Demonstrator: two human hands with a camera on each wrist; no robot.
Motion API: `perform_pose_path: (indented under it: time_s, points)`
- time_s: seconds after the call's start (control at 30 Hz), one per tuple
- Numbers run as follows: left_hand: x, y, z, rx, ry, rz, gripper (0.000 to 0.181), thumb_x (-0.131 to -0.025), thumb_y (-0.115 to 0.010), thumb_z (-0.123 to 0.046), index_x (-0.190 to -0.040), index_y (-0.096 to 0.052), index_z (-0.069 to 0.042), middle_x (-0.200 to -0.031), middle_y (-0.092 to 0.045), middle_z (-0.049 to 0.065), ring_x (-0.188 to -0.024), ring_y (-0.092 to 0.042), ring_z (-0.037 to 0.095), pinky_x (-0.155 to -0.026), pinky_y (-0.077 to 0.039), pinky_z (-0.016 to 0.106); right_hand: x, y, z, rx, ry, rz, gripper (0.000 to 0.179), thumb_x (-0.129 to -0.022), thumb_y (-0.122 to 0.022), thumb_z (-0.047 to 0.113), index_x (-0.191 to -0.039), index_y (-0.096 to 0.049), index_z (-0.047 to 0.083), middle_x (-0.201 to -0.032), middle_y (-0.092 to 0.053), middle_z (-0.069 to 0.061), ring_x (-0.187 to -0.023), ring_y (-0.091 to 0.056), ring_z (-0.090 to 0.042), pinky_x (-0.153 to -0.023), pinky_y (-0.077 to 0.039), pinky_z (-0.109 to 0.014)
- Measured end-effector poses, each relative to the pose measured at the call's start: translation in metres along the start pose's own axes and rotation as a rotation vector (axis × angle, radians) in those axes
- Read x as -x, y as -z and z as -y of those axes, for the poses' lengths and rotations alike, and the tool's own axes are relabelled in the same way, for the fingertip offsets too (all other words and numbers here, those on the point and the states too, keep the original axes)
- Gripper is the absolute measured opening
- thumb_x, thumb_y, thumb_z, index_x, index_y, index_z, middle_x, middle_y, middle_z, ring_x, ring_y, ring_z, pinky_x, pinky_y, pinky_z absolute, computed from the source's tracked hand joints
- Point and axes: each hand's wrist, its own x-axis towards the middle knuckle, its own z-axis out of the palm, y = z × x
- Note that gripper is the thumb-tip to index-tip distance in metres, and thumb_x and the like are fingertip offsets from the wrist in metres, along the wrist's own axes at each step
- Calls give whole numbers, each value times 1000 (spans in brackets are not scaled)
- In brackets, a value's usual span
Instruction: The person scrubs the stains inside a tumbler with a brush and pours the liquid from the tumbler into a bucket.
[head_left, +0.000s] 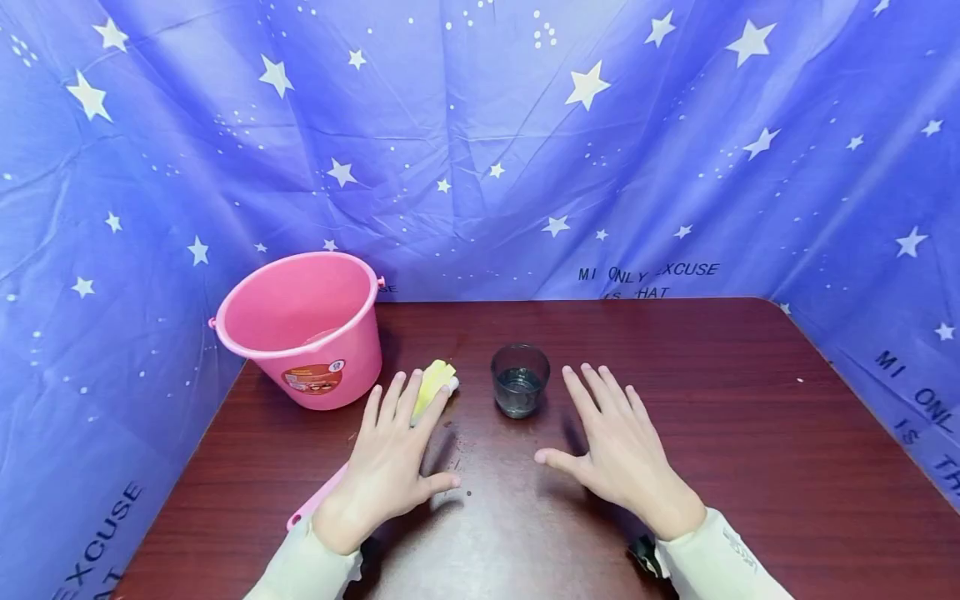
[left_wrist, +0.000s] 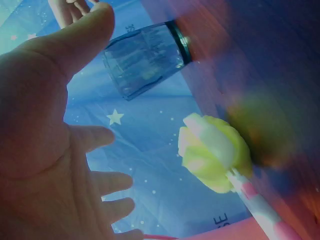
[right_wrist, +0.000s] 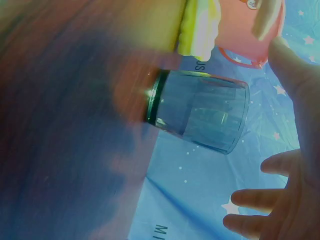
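My left hand (head_left: pixel 386 462) hovers palm down with fingers spread, holding nothing. Beneath it lies a sponge bottle brush, its yellow sponge head (head_left: pixel 437 385) showing past the fingertips and its pink handle (head_left: pixel 318 500) by the wrist. The middle of the brush is hidden by the hand in the head view; the left wrist view shows the sponge head (left_wrist: pixel 220 155) on a pink-and-white stem. A dark-tinted glass cup (head_left: pixel 520 383) stands upright between the hands, with clear liquid low inside. Just right of the cup is my right hand (head_left: pixel 622 450), fingers spread and holding nothing.
At the back left of the dark red wooden table (head_left: pixel 712 367) stands a pink bucket (head_left: pixel 363 358) with a label on its front. A blue curtain (head_left: pixel 450 125) with white stars encloses the back and sides. Small dark specks dot the tabletop near the left thumb.
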Motion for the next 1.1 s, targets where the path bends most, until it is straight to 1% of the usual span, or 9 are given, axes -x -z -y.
perform_pose_path:
  time_s: [0.13,0.2,0.37,0.47,0.6,0.8,0.87,0.97,1.1]
  points:
    - [5,-2,4,-13,5,3,103,-61,-77,-65,-144,-41,-15,-147,-32,24,-136,-27,42,-106,-23,57,-5,-4,1,-41,-16,-6,103,-70,-59,77,-145,-39,10,-143,-42,-19,-135,-33,-38,-102,-27,-60]
    - [7,-4,5,-7,14,-12,100,-61,-79,-61,-141,-45,-12,-146,-34,25,-135,-30,43,-105,-27,56,-7,-7,1,-55,-31,-1,100,-71,-60,76,-144,-41,9,-141,-44,-19,-134,-34,-38,-102,-29,-58]
    - [13,-7,9,4,32,-38,97,-58,-84,-53,-136,-49,-9,-140,-40,28,-131,-35,44,-102,-32,54,-12,-13,-1,-91,-77,23,104,-72,-59,76,-145,-36,6,-140,-45,-19,-132,-38,-38,-103,-31,-54]
    - [16,-7,12,-6,48,-24,96,-57,-85,-52,-135,-50,-7,-138,-42,28,-128,-38,44,-100,-35,53,-15,-15,0,-134,-112,52,108,-72,-59,77,-147,-32,5,-143,-43,-18,-133,-37,-36,-104,-31,-52]
    - [16,-6,17,-6,85,-2,95,-58,-85,-50,-133,-51,-5,-134,-46,27,-124,-43,43,-98,-37,52,-21,-16,0,-190,-164,86,110,-71,-58,78,-149,-28,6,-146,-40,-15,-132,-39,-34,-101,-35,-53]
    - [14,-3,23,-8,135,24,89,-61,-85,-48,-128,-51,1,-123,-54,26,-115,-50,42,-94,-40,51,-29,-21,1,-228,-215,113,112,-69,-58,80,-149,-27,7,-144,-42,-16,-129,-42,-33,-96,-39,-54]
    - [14,-2,25,-13,150,15,84,-61,-86,-45,-122,-54,4,-114,-57,23,-107,-54,39,-89,-43,49,-31,-22,2,-243,-227,122,113,-68,-58,80,-149,-26,7,-144,-42,-16,-128,-43,-34,-95,-40,-54]
    - [16,-1,26,-13,176,-8,75,-60,-88,-39,-111,-56,7,-98,-60,19,-91,-58,36,-77,-47,47,-35,-24,5,-256,-250,140,116,-67,-58,81,-150,-25,6,-143,-43,-16,-127,-44,-34,-93,-41,-54]
    - [16,0,25,-6,220,0,63,-59,-88,-35,-98,-58,4,-83,-57,14,-78,-56,36,-64,-47,47,-38,-26,6,-260,-281,158,119,-67,-61,79,-150,-23,4,-142,-43,-17,-126,-45,-34,-92,-42,-54]
